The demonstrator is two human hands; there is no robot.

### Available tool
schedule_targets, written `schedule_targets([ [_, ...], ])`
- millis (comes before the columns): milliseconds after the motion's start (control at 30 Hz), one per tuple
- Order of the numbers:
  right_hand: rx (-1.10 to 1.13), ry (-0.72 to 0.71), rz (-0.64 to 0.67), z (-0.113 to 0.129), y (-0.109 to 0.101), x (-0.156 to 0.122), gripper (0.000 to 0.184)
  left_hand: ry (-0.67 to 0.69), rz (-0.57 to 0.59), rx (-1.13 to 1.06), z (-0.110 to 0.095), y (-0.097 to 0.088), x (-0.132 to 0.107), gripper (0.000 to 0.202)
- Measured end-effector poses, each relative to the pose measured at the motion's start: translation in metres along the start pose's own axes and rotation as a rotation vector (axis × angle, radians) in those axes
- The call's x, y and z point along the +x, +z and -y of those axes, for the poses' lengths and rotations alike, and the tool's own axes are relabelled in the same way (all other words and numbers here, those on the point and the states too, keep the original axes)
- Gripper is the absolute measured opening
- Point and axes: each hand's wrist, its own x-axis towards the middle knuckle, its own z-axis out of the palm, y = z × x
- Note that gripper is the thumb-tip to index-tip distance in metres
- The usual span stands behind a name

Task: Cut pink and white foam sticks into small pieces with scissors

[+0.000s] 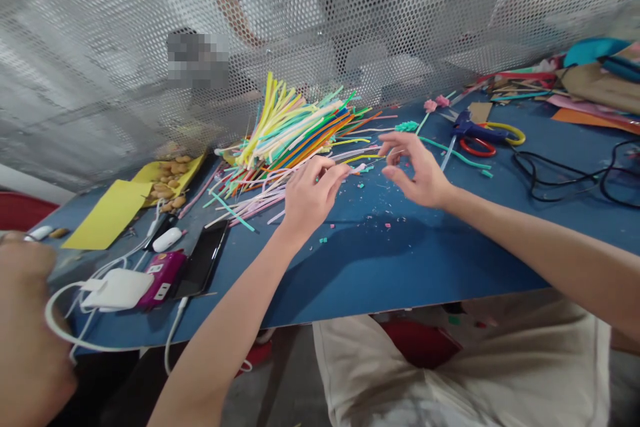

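**A yellow strip (367, 158) spans the gap between two bare hands**

From where I stand, it runs crosswise, its long axis roughly along the line from one hand to the other. It lies just beyond the left hand's fingertips and ends beside the right hand's fingers, so neither hand looks clearly nearer.

The left hand (313, 193) has thumb and forefinger close together at the tips; whether they pinch the strip, I can't tell. The right hand (417, 170) is loosely curled, thumb spread away from the forefinger, with nothing plainly gripped.

Small cut snippets (387, 225) dot the blue table (350, 280) below. Behind the left hand sprawls a heap of coloured strips (300, 130); to the right of the right hand lie scissors (470, 125), well apart from the fingers. Over on the left sits a phone (205, 260), and a perforated screen (360, 20) rises behind everything.
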Motion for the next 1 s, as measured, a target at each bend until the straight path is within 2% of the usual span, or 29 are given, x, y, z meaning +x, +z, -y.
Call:
schedule_targets([
  [133,0.102,0.038,0.079,0.010,0.012,-0.004,0.027,0.081,0.007,0.059,-0.004,-0.001,0.000,0.013],
  [267,0.225,0.155,0.013,0.027,0.023,-0.006,0.017,0.127,0.021,0.081,-0.012,-0.002,0.000,0.019],
  [367,0.253,0.190,-0.039,0.036,0.027,-0.008,0.013,0.125,0.013,0.089,-0.018,-0.003,0.000,0.022],
  [567,0.300,0.233,-0.096,0.043,0.028,-0.009,0.012,0.118,-0.056,0.048,-0.026,-0.005,0.003,0.021],
  [767,0.296,0.229,-0.144,0.040,0.029,-0.008,0.012,0.083,-0.007,-0.123,-0.025,-0.006,0.005,0.031],
  [900,0.291,0.195,-0.084,0.036,0.029,-0.008,0.021,0.046,0.000,-0.129,-0.021,-0.004,0.003,0.026],
  [1000,0.260,0.167,-0.063,0.034,0.029,-0.007,0.015,0.074,-0.009,-0.142,-0.019,-0.004,0.003,0.023],
])
